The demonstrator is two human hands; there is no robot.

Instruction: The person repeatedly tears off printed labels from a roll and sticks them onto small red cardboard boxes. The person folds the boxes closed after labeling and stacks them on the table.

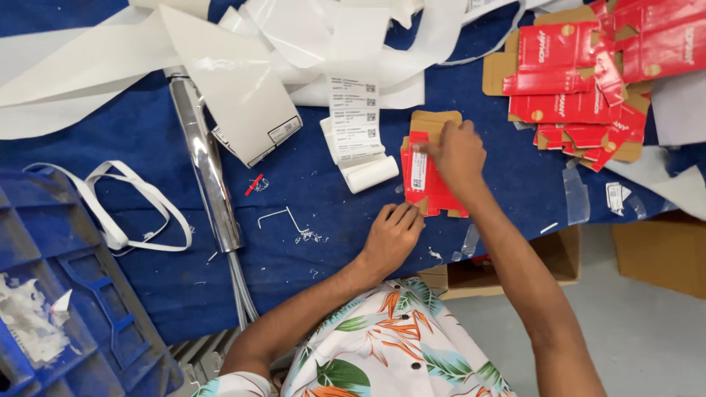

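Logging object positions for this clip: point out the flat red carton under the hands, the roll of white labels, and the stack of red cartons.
flat red carton (434, 192), head view, lower red panel.
roll of white labels (371, 174), head view, rolled end.
stack of red cartons (570, 70), head view, top carton's face.

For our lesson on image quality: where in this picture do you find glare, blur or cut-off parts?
Head view: glare streaks run along the shiny metal tube; the glossy white backing paper reflects light; the right hand on the flat red carton looks slightly soft; the red carton stack is cropped at the top edge.
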